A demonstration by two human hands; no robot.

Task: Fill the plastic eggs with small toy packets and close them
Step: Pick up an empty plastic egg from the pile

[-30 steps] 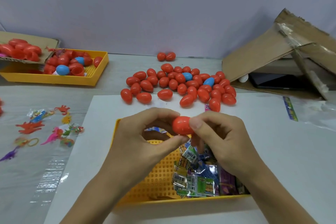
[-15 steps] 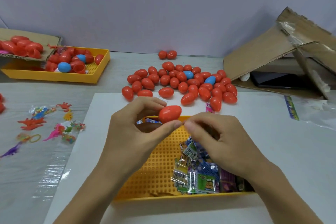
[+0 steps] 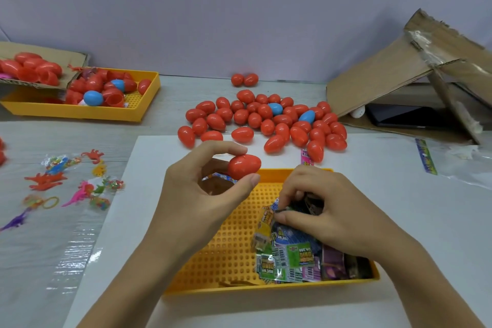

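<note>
Above the far edge of the yellow perforated plastic tray point(image 3: 229, 247) in front of you, your left hand point(image 3: 202, 194) holds a closed red plastic egg point(image 3: 244, 166), pinched between the thumb below and the curled forefinger on top; its seam looks shut, so this egg reads as finished. Your right hand point(image 3: 327, 210) is down inside the same tray, fingers point(image 3: 286, 217) curled onto the heap of small printed foil toy packets point(image 3: 290, 253) at the tray's near right corner, pinching the top edge of one yellow-and-blue packet point(image 3: 267, 217); whether it has lifted clear of the heap cannot be told. Judging by this, you are between eggs: one done and waiting to be set aside, the next packet being picked. Beyond the tray, on the tabletop point(image 3: 266, 88), lies the cluster of closed red and blue plastic eggs point(image 3: 266, 122), where the finished one probably belongs. The next move calls for placing the egg gently at the near edge of that cluster so that it does not roll or scatter the others, then fetching an empty egg, most likely from the second yellow tray point(image 3: 80, 112) far to the left. Separate a single packet, since the foil ones overlap and may cling together.
</note>
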